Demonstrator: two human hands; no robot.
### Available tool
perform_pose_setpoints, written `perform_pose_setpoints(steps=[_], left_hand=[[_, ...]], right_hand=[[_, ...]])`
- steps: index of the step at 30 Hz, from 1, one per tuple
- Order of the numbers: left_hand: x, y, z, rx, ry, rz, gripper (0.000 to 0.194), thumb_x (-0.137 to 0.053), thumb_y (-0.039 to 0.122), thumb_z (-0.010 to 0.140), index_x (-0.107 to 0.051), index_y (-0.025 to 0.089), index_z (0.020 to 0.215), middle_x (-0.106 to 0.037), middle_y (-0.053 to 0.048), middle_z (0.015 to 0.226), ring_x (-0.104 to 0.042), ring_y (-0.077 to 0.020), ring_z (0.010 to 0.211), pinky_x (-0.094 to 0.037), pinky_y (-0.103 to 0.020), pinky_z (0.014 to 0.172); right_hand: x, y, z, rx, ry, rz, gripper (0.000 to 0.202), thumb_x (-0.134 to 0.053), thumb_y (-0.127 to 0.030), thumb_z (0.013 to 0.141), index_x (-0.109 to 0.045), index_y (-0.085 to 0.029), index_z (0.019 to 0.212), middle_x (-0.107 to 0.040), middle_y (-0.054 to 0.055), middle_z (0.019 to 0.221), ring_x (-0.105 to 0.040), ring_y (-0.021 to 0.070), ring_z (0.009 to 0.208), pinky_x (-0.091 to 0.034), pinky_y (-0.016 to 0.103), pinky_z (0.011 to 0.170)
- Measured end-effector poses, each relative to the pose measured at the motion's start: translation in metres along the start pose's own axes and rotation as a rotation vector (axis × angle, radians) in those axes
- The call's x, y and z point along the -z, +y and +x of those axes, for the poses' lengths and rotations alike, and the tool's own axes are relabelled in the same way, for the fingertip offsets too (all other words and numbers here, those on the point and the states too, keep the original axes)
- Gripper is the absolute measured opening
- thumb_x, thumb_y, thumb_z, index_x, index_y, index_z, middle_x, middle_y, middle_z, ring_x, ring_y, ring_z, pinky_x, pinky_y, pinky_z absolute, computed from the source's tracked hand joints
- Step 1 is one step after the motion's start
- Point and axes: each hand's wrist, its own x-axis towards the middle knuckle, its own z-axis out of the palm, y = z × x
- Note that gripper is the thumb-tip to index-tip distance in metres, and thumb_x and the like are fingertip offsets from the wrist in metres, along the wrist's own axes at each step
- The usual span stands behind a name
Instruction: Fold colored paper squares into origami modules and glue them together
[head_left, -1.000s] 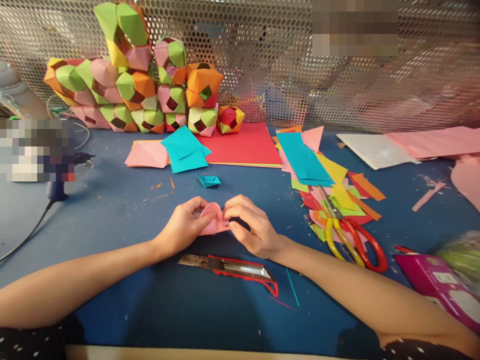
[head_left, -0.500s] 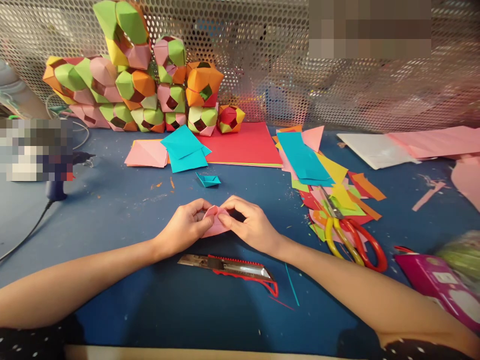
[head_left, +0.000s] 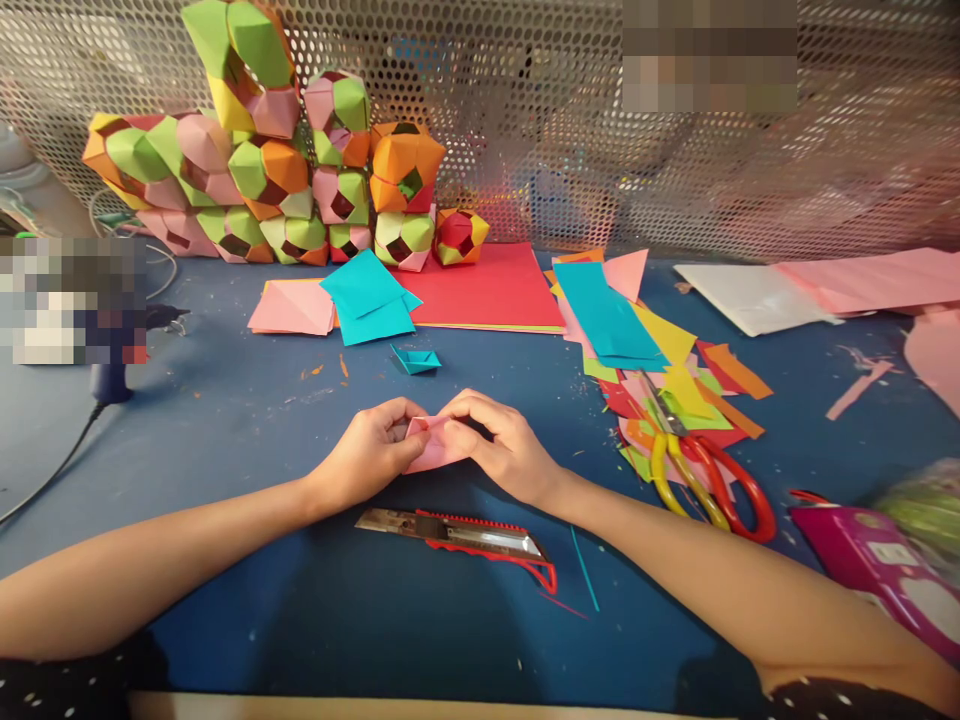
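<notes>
A small piece of pink paper (head_left: 436, 453) is held between my two hands above the blue table. My left hand (head_left: 373, 447) pinches its left side with thumb and fingers. On the right side, my right hand (head_left: 504, 445) grips the paper, thumb lying over its upper edge. Just beyond my hands rests a folded blue paper piece (head_left: 417, 360). Closer to me lies a utility knife (head_left: 465, 535) with a red-edged handle, its blade end pointing left. Part of the pink paper is hidden behind my fingers.
Folded paper balls (head_left: 274, 180) are stacked against a perforated metal panel (head_left: 540, 130). Blue paper squares (head_left: 371, 300) lie on a red sheet (head_left: 487, 285). Scissors (head_left: 697, 465) rest on paper scraps (head_left: 686, 350) at right, near a purple packet (head_left: 874, 565).
The upper edge of the pink paper, curled up before, now lies flatter. My right thumb has shifted slightly right along it. Both hands stay in place.
</notes>
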Motion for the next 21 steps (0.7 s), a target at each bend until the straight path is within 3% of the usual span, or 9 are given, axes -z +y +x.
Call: perform_pose_setpoints(steps=[8, 14, 21], left_hand=[[0.0037, 0.0044, 0.0002, -0.056, -0.034, 0.084, 0.032, -0.045, 0.043, 0.085, -0.063, 0.016, 0.088, -0.054, 0.001, 0.073, -0.044, -0.0115, 0.068, -0.036, -0.021, 0.060], [0.0015, 0.0022, 0.0005, -0.098, -0.034, 0.213, 0.039, -0.042, 0.045, 0.087, -0.044, 0.015, 0.061, -0.033, 0.005, 0.060, -0.029, -0.0079, 0.057, -0.026, -0.020, 0.052], [-0.0001, -0.0032, 0.0015, -0.147, -0.053, 0.256, 0.038, -0.039, 0.040, 0.089, -0.037, 0.016, 0.059, -0.030, 0.006, 0.059, -0.027, -0.0074, 0.056, -0.024, -0.020, 0.050]], right_hand=[[0.0012, 0.0020, 0.0015, 0.003, 0.059, -0.001, 0.014, -0.052, -0.022, 0.086, -0.060, -0.018, 0.075, -0.058, 0.000, 0.073, -0.055, 0.0116, 0.068, -0.044, 0.025, 0.066], [0.0005, 0.0022, 0.0004, 0.033, 0.069, -0.047, 0.020, -0.053, -0.020, 0.085, -0.056, -0.017, 0.065, -0.055, -0.001, 0.065, -0.052, 0.0111, 0.062, -0.042, 0.026, 0.062], [0.0002, 0.0001, 0.0013, 0.068, 0.045, -0.041, 0.009, -0.056, -0.019, 0.084, -0.060, -0.018, 0.075, -0.058, 0.001, 0.072, -0.054, 0.0119, 0.068, -0.044, 0.026, 0.066]])
